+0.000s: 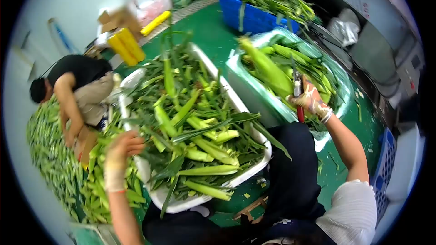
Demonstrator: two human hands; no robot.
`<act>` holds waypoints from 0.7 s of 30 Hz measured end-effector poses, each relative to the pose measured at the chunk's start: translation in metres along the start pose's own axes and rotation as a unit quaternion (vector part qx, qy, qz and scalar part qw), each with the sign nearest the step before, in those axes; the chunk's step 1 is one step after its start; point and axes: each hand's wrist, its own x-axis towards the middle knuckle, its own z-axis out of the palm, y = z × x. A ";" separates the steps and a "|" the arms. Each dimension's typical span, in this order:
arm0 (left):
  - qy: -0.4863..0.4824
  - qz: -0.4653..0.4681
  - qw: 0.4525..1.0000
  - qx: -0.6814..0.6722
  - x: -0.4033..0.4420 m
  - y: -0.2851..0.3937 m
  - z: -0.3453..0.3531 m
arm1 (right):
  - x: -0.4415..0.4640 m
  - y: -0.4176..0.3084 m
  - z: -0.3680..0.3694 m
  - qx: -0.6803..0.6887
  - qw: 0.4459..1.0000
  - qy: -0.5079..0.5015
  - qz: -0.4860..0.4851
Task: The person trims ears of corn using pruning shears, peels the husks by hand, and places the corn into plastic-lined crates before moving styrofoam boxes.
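Note:
My right hand [311, 99], in a patterned glove, is closed around pruning shears [298, 87] with a red handle and their blades pointing up. It is over a plastic-lined tub [247, 93] of green corn. A large ear of corn in its husk [270, 69] leans there, its lower end close to my fingers; whether they touch it I cannot tell. My left hand [123, 149], gloved, is beside the left rim of a white bin [261, 154], with fingers curled together and nothing visible in them. Husks, leaves and cut stalks [209, 149] fill this bin in front of my knees.
Left of the bin, ears of corn [54, 154] are heaped on the floor, where another person [79, 86] bends over a cardboard box [87, 143]. A blue crate [243, 13] heaped with leaves stands at the back. Blue and white baskets [386, 168] are at the right.

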 end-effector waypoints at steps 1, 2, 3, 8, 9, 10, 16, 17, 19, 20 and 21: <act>-0.089 -0.020 0.995 0.031 -0.005 0.010 0.021 | -0.003 -0.035 0.000 -0.013 0.998 -0.026 -0.049; -0.119 -0.023 0.991 0.060 -0.013 0.017 0.049 | -0.006 -0.067 0.003 0.006 0.988 -0.049 -0.148; -0.102 0.009 0.994 0.041 -0.021 0.019 0.074 | -0.011 -0.098 0.008 0.025 0.965 -0.076 -0.248; 0.092 0.100 0.896 -0.422 -0.021 0.002 0.070 | -0.035 -0.222 0.081 0.039 0.890 -0.238 -0.388; 0.116 0.108 0.912 -0.379 -0.024 -0.001 0.048 | -0.043 -0.231 0.103 0.069 0.890 -0.214 -0.397; 0.265 0.225 0.932 -0.103 -0.029 -0.014 0.032 | -0.050 -0.240 0.119 0.095 0.899 -0.122 -0.409; 0.386 0.167 0.745 -0.518 -0.014 -0.062 -0.098 | -0.130 -0.225 0.158 0.082 0.917 -0.341 -0.190; 0.356 0.231 0.712 -0.560 -0.011 -0.061 -0.106 | -0.140 -0.227 0.166 0.084 0.910 -0.378 -0.150; 0.386 0.217 0.710 -0.548 -0.007 -0.057 -0.107 | -0.143 -0.218 0.201 0.105 0.902 -0.394 -0.143; 0.371 0.220 0.714 -0.551 -0.010 -0.057 -0.103 | -0.142 -0.226 0.208 0.098 0.904 -0.396 -0.126; 0.357 0.223 0.718 -0.555 -0.014 -0.056 -0.101 | -0.144 -0.232 0.217 0.106 0.919 -0.358 -0.122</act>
